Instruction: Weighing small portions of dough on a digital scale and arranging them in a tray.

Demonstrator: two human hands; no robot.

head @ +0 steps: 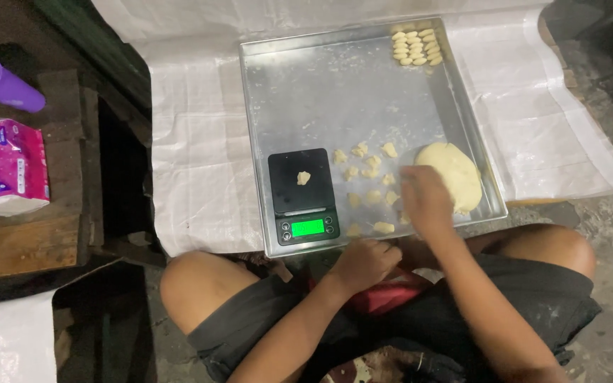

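Right hand out over the near right part of the metal baking tray, fingers curled down at the edge of the dough lump, touching it or just pinching at it; whether anything sits between the fingertips cannot be told. Left hand loosely closed at the tray's near rim, at about six o'clock, knuckles up, nothing visible in it.

Dough lump at four o'clock on the tray, close to the right wall. Cut dough pieces scattered between lump and digital kitchen scale, one small piece resting on the scale's black platform at seven o'clock. Shaped rows of dough at one o'clock, well apart from the rest.

Likely trouble: pieces lying close enough to stick together if nudged; a sleeve or wrist brushing the scale and spoiling the reading; sticky dough clinging to fingers and giving uneven portions. Purple cup and pink tissue packet off at nine o'clock on the wooden bench, well clear.
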